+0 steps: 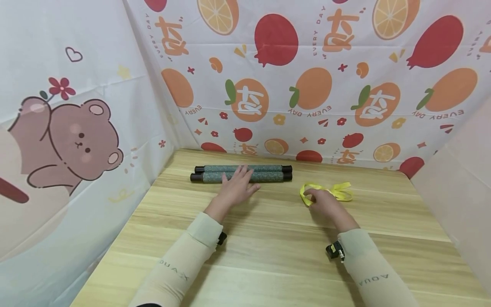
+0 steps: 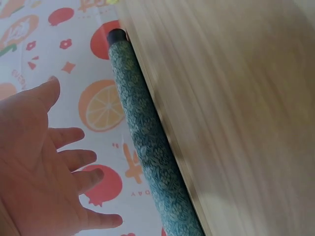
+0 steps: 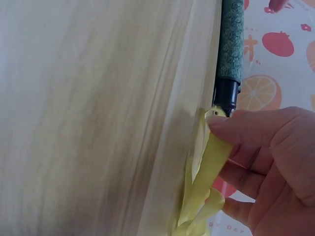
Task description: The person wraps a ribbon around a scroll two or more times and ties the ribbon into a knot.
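Observation:
Two rolled scrolls, a far one [image 1: 268, 168] and a near one [image 1: 270, 177], lie side by side near the back of the table. Both have green patterned covers and black end knobs. Over their middle, my left hand [image 1: 235, 188] is spread with straight fingers, and it hides part of them. In the left wrist view its fingers [image 2: 78, 158] stretch toward one green roll [image 2: 147, 142]. To the right, my right hand [image 1: 328, 207] pinches a looped yellow ribbon [image 1: 344, 192] between thumb and fingers. The right wrist view shows the ribbon [image 3: 209, 164] hanging in folds from that pinch.
The light wooden table [image 1: 268, 256] carries the scrolls and ribbon. A fruit-printed cloth [image 1: 215, 119] rises behind its back edge. On the left hangs a cloth with a bear print [image 1: 84, 136], and a pale cloth [image 1: 460, 170] stands at the right side.

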### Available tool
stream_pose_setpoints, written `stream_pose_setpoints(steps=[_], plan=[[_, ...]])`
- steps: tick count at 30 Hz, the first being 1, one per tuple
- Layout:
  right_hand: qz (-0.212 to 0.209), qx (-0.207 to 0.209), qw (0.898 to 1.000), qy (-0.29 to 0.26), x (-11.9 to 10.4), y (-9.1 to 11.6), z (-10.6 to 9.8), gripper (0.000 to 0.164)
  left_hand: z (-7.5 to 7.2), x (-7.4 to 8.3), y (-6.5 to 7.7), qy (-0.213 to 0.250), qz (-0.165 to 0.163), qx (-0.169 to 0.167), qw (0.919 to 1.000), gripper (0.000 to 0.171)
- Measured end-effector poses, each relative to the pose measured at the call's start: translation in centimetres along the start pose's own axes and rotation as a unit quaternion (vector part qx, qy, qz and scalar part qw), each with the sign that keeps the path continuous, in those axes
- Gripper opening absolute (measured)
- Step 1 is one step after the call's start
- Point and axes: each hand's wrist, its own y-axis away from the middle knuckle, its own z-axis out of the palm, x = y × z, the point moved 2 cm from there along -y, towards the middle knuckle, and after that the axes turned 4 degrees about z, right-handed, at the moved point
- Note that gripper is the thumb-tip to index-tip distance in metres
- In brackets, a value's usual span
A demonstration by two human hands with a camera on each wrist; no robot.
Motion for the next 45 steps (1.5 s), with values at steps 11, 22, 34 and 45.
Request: stream_pose_setpoints(steps=[11, 22, 34, 45], plan=[[-0.07, 0.004, 0.996, -0.045, -2.8, 0.4, 0.3, 0.03, 1.1, 4.0, 0.3, 0.072, 0.108, -0.039, 0.9908, 0.067], [-0.14, -0.059, 0.967, -0.206, -6.7, 2.5, 0.8, 0.017, 2.3, 7.8, 1.4, 0.173, 0.197, -0.085, 0.9612, 0.061], [-0.146, -0.066, 0.954, -0.252, -7.3, 3.9, 1.2, 0.018, 2.5, 7.8, 1.9, 0.251, 0.247, -0.085, 0.932, 0.025], [-0.085, -0.012, 0.994, -0.071, -4.6, 5.3, 1.1, 0.028, 1.1, 4.0, 3.3, 0.182, 0.175, -0.098, 0.9627, 0.041]])
